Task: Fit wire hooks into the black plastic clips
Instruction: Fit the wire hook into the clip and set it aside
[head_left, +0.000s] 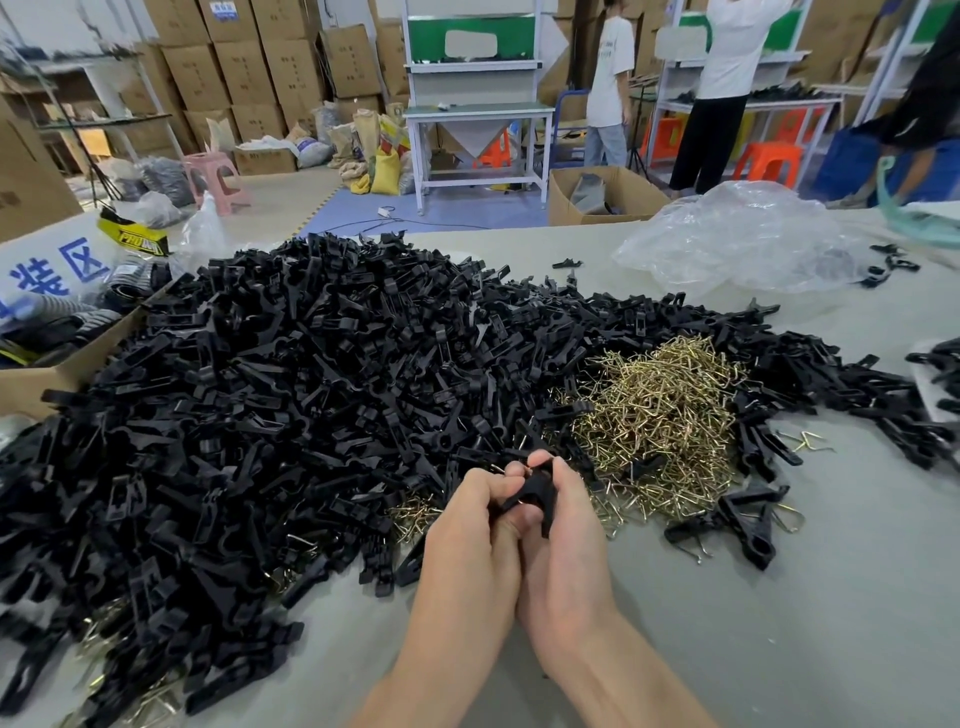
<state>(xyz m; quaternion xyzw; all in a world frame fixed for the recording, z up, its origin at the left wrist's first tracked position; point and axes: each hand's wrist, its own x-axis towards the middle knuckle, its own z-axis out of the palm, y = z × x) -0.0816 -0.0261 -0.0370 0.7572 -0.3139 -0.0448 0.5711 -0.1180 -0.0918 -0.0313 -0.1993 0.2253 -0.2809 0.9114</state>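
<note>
Head view: left hand (470, 525) and right hand (563, 530) grip clip (532, 493).

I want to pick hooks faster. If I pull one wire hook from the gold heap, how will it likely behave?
The wire hooks lie interlocked in a dense heap, so one pulled out will probably drag neighbours along. The wire looks thin, so each is likely light. Their angular bends suggest they would not roll on the table.
</note>
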